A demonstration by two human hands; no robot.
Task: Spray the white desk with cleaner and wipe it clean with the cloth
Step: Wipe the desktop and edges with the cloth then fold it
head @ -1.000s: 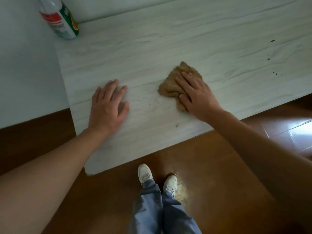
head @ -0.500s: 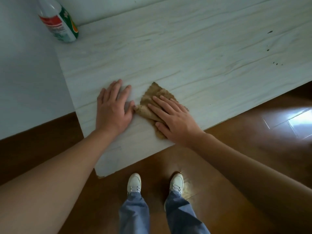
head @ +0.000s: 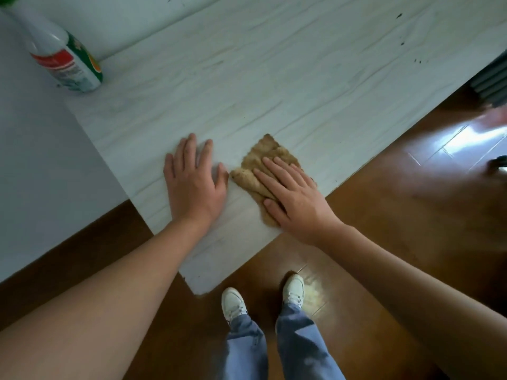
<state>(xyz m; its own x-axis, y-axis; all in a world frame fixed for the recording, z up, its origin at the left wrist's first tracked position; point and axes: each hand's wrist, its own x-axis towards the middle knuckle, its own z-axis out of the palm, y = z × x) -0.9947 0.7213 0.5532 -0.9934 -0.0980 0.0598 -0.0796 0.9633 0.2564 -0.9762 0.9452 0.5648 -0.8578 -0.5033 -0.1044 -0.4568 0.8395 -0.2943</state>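
The white wood-grain desk (head: 274, 78) fills the upper part of the head view. A crumpled tan cloth (head: 264, 160) lies near its front edge. My right hand (head: 293, 196) presses flat on the cloth with straight fingers. My left hand (head: 193, 185) rests palm down on the bare desk just left of the cloth, its thumb nearly touching it. The cleaner spray bottle (head: 68, 64), white with a red and green label, stands at the desk's far left corner, its top cut off by the frame.
Several small dark specks (head: 399, 16) dot the desk's far right. A white wall (head: 41, 174) borders the desk's left side. Brown glossy floor (head: 397, 215) lies below, with my white shoes (head: 233, 304) and blue trousers. A dark ribbed object (head: 491, 83) sits at the right edge.
My right hand slid the cloth from the middle of the desk left and toward me, up beside my left hand. My left hand stayed flat on the desk.
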